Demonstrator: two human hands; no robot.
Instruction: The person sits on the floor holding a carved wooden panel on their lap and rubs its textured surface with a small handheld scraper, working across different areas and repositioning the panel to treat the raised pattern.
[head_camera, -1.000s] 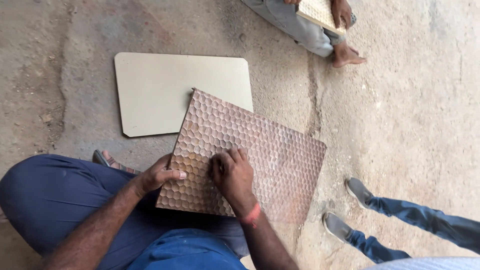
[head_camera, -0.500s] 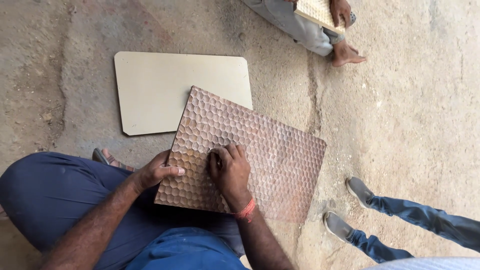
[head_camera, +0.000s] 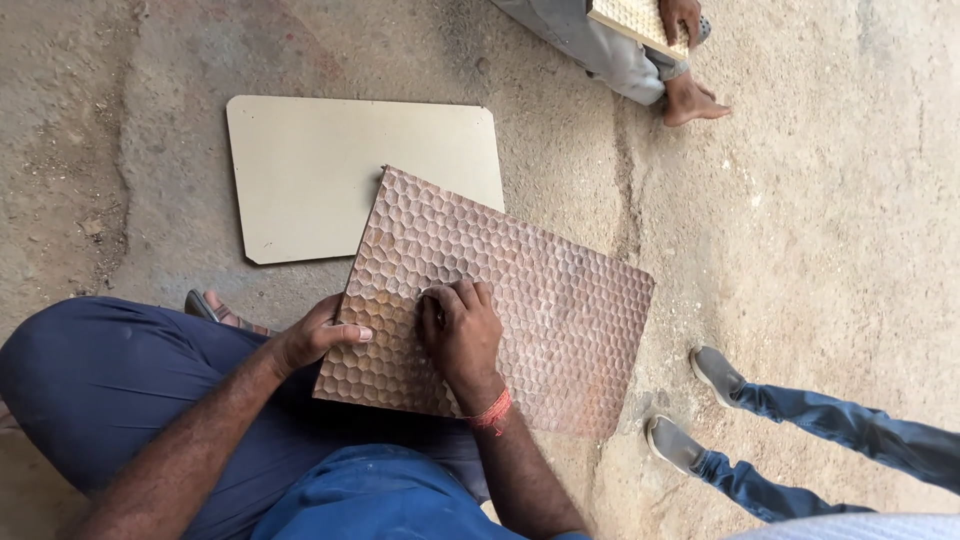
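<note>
- Two hands on one brown honeycomb-textured panel (head_camera: 520, 310), propped on lap, tilted, far corner over pale board (head_camera: 340, 170).
- Right hand (head_camera: 462, 335): fingers curled tight, pressing something small against panel face; cannot tell what.
- Left hand (head_camera: 315, 338): gripping panel's left edge, thumb on top.
- Concrete floor (head_camera: 820, 230) beneath; two other people's feet nearby.

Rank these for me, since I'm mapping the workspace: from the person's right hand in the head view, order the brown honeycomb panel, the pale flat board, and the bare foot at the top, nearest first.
1. Brown honeycomb panel: directly under the right hand, touching it.
2. Pale flat board: on the ground up and left, partly under the panel.
3. Bare foot: another person's, far up and right.
</note>
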